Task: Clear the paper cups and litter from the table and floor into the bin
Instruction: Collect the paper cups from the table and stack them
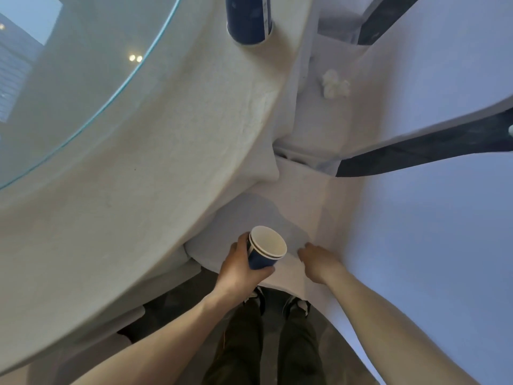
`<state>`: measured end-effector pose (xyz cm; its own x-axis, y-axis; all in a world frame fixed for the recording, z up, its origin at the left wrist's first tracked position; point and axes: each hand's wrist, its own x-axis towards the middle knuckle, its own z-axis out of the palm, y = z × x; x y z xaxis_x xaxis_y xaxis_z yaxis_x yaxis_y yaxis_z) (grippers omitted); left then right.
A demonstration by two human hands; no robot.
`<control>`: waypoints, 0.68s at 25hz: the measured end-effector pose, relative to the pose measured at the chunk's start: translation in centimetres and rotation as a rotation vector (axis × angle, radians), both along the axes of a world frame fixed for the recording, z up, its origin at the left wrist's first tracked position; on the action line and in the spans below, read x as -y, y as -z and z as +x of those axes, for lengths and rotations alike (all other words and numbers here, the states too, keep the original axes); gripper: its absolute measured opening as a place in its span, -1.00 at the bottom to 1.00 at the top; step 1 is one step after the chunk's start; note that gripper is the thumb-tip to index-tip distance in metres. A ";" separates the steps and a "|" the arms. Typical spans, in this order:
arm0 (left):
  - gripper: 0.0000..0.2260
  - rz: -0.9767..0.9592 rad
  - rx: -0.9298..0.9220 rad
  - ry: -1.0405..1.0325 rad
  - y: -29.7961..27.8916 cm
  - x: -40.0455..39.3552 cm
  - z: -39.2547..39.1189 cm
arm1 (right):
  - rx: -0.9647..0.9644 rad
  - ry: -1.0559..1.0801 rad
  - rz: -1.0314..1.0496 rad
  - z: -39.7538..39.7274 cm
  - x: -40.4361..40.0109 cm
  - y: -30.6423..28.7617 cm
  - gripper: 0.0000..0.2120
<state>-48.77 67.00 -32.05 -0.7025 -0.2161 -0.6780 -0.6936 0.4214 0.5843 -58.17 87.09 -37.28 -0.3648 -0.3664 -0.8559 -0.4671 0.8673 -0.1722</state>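
The left hand point(238, 269) is wrapped around a small stack of paper cups point(265, 250), dark blue outside and plain off-white inside, tilted so the open mouth faces up toward the camera; two, perhaps three, rims show one inside another. The stack is held in the air just off the edge of the round table point(138, 168), above a chair seat draped in white cloth point(277, 218). The right hand point(316, 259) holds nothing: it rests palm down on that cloth, fingers loosely curled, just beside the cups but not touching them.

Further along the table's cloth-covered edge stands another blue cup point(248, 19) (only its lower part is in view, with a pale vertical strip down one side). A crumpled white tissue point(334, 84) lies on the seat of the next covered chair point(402, 79), which has a dark sash across it. No printing on either cup can be read.
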 end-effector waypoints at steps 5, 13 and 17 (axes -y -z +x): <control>-0.23 0.006 -0.074 0.060 -6.9 -1.5 -2.8 | -0.109 0.836 -0.463 -5.1 1.8 -12.4 -0.92; -0.27 0.030 -0.425 0.071 -18.7 -5.7 -7.3 | -0.251 0.794 -0.705 -6.4 -0.7 -30.1 -0.87; -0.32 -0.009 -0.529 -0.015 -21.6 -9.4 -7.9 | -0.254 0.497 -0.816 -7.2 -3.9 -34.0 -0.78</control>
